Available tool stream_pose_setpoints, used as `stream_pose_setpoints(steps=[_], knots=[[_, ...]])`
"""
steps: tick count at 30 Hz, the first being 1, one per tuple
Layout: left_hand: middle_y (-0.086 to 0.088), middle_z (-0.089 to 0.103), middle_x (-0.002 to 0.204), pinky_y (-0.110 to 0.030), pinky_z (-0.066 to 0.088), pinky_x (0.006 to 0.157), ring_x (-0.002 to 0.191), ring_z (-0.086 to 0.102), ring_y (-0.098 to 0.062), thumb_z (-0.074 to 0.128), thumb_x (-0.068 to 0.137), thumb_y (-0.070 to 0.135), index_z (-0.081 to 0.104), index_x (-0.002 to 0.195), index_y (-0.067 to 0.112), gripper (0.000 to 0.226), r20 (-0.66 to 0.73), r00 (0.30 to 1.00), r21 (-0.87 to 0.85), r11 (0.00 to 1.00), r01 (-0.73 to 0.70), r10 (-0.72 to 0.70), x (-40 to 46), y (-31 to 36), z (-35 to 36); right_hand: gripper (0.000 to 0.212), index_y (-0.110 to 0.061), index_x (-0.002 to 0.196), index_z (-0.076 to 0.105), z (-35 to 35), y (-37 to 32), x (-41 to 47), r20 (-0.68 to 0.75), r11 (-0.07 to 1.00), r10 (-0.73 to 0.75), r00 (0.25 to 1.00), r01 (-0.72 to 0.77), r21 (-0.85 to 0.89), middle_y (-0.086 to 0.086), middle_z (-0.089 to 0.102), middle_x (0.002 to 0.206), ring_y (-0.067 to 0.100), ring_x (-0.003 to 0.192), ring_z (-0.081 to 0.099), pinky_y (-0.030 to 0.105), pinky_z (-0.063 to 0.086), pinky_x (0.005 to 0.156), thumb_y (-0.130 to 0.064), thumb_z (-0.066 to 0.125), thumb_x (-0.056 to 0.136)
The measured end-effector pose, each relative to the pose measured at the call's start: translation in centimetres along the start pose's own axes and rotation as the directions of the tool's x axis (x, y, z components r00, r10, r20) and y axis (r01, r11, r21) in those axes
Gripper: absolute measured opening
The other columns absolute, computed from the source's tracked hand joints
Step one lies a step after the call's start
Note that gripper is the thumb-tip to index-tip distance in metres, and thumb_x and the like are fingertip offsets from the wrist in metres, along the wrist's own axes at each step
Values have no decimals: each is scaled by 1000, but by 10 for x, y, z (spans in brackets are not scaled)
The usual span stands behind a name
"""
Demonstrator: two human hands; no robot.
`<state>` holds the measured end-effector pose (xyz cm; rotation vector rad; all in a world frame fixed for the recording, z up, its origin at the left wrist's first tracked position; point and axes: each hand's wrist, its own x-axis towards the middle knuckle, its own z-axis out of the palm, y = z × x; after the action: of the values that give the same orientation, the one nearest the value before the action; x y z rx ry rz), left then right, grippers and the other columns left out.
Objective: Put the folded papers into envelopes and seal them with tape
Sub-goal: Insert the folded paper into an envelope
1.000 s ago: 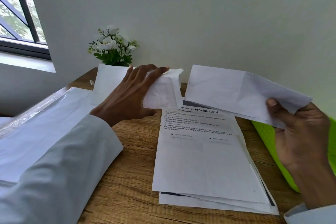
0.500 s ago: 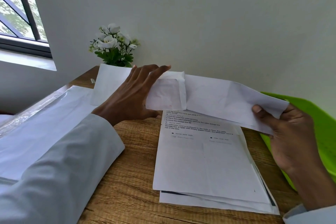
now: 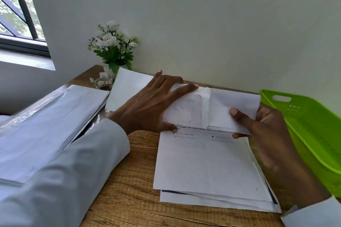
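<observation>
My left hand [image 3: 147,105] holds a white envelope [image 3: 186,110] by its left side, thumb under and fingers over the top edge, with the mouth facing right. My right hand [image 3: 258,127] grips a folded white paper [image 3: 234,110] at its right end. The paper's left end sits inside the envelope's mouth. Both are held just above a stack of printed sheets [image 3: 208,167] on the wooden desk [image 3: 129,199].
A green plastic basket [image 3: 310,131] stands at the right edge. A bundle of envelopes in clear wrap [image 3: 46,116] lies left, under my left sleeve. At the back stand a flower pot [image 3: 112,48], a tape roll [image 3: 103,83] and one loose white envelope [image 3: 127,88].
My right hand moved left and brought the folded paper from apart into the envelope's mouth. The left hand held the envelope nearly still. The view tilted down, showing more of the basket.
</observation>
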<state>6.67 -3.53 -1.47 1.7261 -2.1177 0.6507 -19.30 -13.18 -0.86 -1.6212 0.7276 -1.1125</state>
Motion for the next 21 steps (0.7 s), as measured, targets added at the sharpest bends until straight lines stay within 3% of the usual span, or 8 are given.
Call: stream_pose_setpoints(steps=[6,8,12,16,21], knots=[[-16,38,143,-61,12,116,131,36,-34,57,69,78,14,151,29,106,7,999,81,995,-52,52,8,17,3,18,-21,102,71,13,-1,-5,97,996,76,992,-71,-49,-7,78,85,14,70,74,26,56,49,-16,74,85],[-16,39,142,-64,14,115,129,39,-34,54,69,80,14,153,29,106,-5,999,111,993,-39,40,7,18,4,22,-18,105,72,9,-3,-5,58,996,83,995,-82,-25,-2,79,87,15,72,75,27,56,50,-17,76,83],[-15,42,140,-66,16,113,127,43,-34,51,68,83,15,153,30,106,-27,1000,111,994,6,-3,6,19,2,13,-9,89,71,-1,-4,-5,-73,999,42,996,-39,34,10,73,77,16,63,67,25,54,49,-10,79,79],[-14,43,139,-64,16,114,125,43,-33,50,70,82,17,153,29,104,-36,999,91,996,-23,26,10,31,4,11,-7,78,72,6,-2,-5,-45,997,54,998,-51,64,11,74,73,18,61,68,26,56,53,1,78,76],[-13,43,138,-62,17,114,125,42,-32,48,72,80,15,153,29,101,-46,996,75,994,-75,78,14,42,5,37,-16,76,75,14,0,-7,47,999,43,998,-43,7,1,76,68,11,57,70,23,56,51,16,59,83]])
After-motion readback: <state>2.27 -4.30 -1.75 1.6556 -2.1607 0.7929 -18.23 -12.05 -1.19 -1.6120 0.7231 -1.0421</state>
